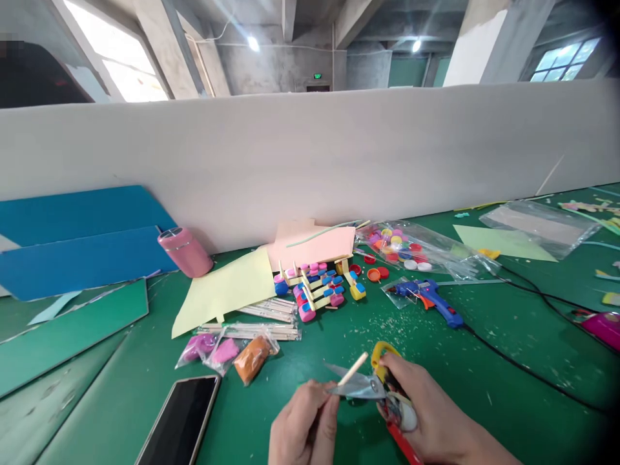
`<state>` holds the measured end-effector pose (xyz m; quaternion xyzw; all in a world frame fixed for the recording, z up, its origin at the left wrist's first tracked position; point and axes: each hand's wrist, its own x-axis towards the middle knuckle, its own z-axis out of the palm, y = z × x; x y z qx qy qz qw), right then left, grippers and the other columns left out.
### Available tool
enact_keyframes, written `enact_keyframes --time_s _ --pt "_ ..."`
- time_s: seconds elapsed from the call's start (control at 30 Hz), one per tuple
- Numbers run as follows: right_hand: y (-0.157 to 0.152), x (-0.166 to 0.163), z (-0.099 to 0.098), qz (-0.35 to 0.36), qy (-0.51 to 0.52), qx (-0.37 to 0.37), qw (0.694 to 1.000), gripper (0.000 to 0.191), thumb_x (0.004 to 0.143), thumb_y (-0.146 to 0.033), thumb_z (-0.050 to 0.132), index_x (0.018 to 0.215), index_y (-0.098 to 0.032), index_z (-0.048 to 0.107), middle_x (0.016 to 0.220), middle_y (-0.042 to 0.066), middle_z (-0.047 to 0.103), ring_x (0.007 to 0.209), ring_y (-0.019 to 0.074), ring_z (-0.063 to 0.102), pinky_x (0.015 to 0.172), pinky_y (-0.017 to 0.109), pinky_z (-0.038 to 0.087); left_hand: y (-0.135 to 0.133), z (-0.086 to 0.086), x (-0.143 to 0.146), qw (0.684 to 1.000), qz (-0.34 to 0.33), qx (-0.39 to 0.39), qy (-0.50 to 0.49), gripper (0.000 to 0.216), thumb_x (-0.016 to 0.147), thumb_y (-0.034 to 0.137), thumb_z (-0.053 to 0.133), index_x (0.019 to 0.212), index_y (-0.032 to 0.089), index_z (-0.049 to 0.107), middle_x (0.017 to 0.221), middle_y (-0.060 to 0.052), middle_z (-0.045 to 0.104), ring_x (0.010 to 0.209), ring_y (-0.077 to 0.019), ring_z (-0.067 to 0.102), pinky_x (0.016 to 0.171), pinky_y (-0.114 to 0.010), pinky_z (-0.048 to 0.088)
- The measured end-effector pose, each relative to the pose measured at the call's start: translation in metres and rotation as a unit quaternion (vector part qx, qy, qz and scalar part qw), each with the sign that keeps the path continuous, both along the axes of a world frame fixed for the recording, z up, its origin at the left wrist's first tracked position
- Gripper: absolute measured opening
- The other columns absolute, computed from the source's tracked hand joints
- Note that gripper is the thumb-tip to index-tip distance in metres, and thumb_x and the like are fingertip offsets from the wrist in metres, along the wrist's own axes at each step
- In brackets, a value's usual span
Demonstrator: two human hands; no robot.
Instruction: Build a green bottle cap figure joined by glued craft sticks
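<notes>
My left hand [305,423] pinches a thin wooden stick [353,369] that pokes up to the right, between the blades of a pair of scissors [356,385]. Round the scissors' yellow and red handles my right hand [431,416] is closed. Both hands are low at the front of the green table [484,361]. Behind them stands a small model [317,287] built of sticks and coloured bottle caps, and a blue glue gun [431,298] lies to its right.
A black phone [181,420] lies front left beside small bags of clay [227,352]. A bundle of sticks [268,320], yellow and pink paper [227,287], a pink tumbler [185,250], a bag of caps [402,248], blue boards [77,242] and a black cord [523,365] surround the hands. A grey partition [310,155] backs the table.
</notes>
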<state>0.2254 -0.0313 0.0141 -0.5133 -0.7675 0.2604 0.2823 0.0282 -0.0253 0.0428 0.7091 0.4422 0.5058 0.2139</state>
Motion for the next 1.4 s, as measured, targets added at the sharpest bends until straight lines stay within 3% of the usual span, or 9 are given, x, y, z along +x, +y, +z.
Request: enact_keyframes --time_s 0.17,0.37,0.63,0.87,0.97,1.1,1.17,1.27,1.4 --pt "0.0 -0.009 0.005 -0.012 0.027 -0.05 0.998 0.021 0.071 -0.019 0.054 0.085 -0.021 0.04 0.076 0.0 0.05 0.062 0.0142 0.046 0.055 0.025 0.039 0.003 0.01 -0.004 0.979 0.006 0.12 0.166 0.011 0.082 0.01 0.046 0.079 0.019 0.052 0.058 0.001 0.054 0.048 -0.0119 0.05 0.047 -0.021 0.039" --pt "-0.004 -0.012 0.02 -0.001 0.036 -0.083 0.996 0.023 0.074 -0.018 0.054 0.091 -0.021 0.04 0.081 0.0 0.051 0.066 0.0153 0.048 0.058 0.027 0.041 0.005 0.006 -0.005 0.944 0.054 0.172 0.277 0.011 0.082 0.008 0.044 0.083 0.016 0.052 0.057 0.0 0.055 0.049 -0.0145 0.052 0.05 -0.026 0.038" --pt "-0.008 -0.014 0.025 -0.008 -0.005 -0.098 0.995 0.012 0.076 -0.018 0.05 0.082 -0.022 0.039 0.075 0.0 0.053 0.063 0.0159 0.049 0.055 0.026 0.037 0.009 -0.007 -0.009 0.944 0.066 0.172 0.275 0.01 0.083 0.008 0.045 0.085 0.015 0.052 0.058 -0.002 0.058 0.05 -0.0152 0.053 0.05 -0.027 0.038" --pt "-0.013 -0.017 0.029 -0.007 -0.019 -0.104 0.994 0.016 0.073 -0.019 0.051 0.078 -0.022 0.037 0.068 -0.002 0.05 0.055 0.0146 0.044 0.048 0.024 0.03 0.001 0.001 -0.011 0.966 0.044 0.151 0.207 0.013 0.081 0.006 0.045 0.082 0.018 0.05 0.057 0.001 0.055 0.048 -0.0121 0.048 0.049 -0.024 0.039" --pt "-0.014 -0.019 0.027 -0.019 0.004 -0.105 0.994 0.016 0.074 -0.02 0.052 0.08 -0.022 0.037 0.071 -0.001 0.052 0.058 0.0151 0.047 0.051 0.025 0.035 -0.001 0.006 -0.012 0.982 0.014 0.101 0.162 0.013 0.08 0.006 0.047 0.081 0.019 0.052 0.06 0.001 0.056 0.05 -0.0119 0.049 0.05 -0.022 0.039" --pt "-0.015 -0.018 0.024 -0.032 0.01 -0.089 0.995 0.023 0.075 -0.025 0.055 0.092 -0.022 0.039 0.085 0.003 0.055 0.071 0.018 0.053 0.061 0.028 0.041 -0.001 0.014 -0.013 0.993 -0.018 -0.065 0.092 0.011 0.081 0.015 0.049 0.072 0.019 0.054 0.055 0.003 0.051 0.046 -0.0099 0.044 0.043 -0.019 0.034" --pt "-0.016 -0.016 0.023 -0.031 0.002 -0.078 0.996 0.026 0.076 -0.027 0.056 0.095 -0.021 0.04 0.088 0.004 0.055 0.074 0.0192 0.054 0.064 0.029 0.041 0.001 0.018 -0.015 0.987 -0.049 -0.147 0.049 0.018 0.082 0.021 0.049 0.064 0.018 0.053 0.05 0.005 0.045 0.044 -0.0091 0.039 0.041 -0.018 0.031" --pt "-0.017 -0.013 0.024 -0.019 -0.018 -0.1 0.995 0.016 0.077 -0.026 0.053 0.087 -0.021 0.041 0.077 0.002 0.055 0.065 0.0177 0.052 0.056 0.027 0.039 0.004 0.02 -0.017 0.965 -0.098 -0.245 -0.011 0.023 0.082 0.027 0.05 0.061 0.017 0.053 0.05 0.005 0.04 0.045 -0.0087 0.034 0.041 -0.018 0.029" --pt "-0.015 -0.014 0.028 -0.017 -0.035 -0.133 0.99 0.011 0.075 -0.019 0.051 0.08 -0.022 0.041 0.068 -0.001 0.053 0.055 0.0158 0.048 0.048 0.025 0.032 0.005 0.013 -0.015 0.96 -0.066 -0.266 -0.065 0.017 0.08 0.029 0.053 0.069 0.016 0.058 0.055 0.003 0.047 0.049 -0.0099 0.04 0.044 -0.019 0.033"
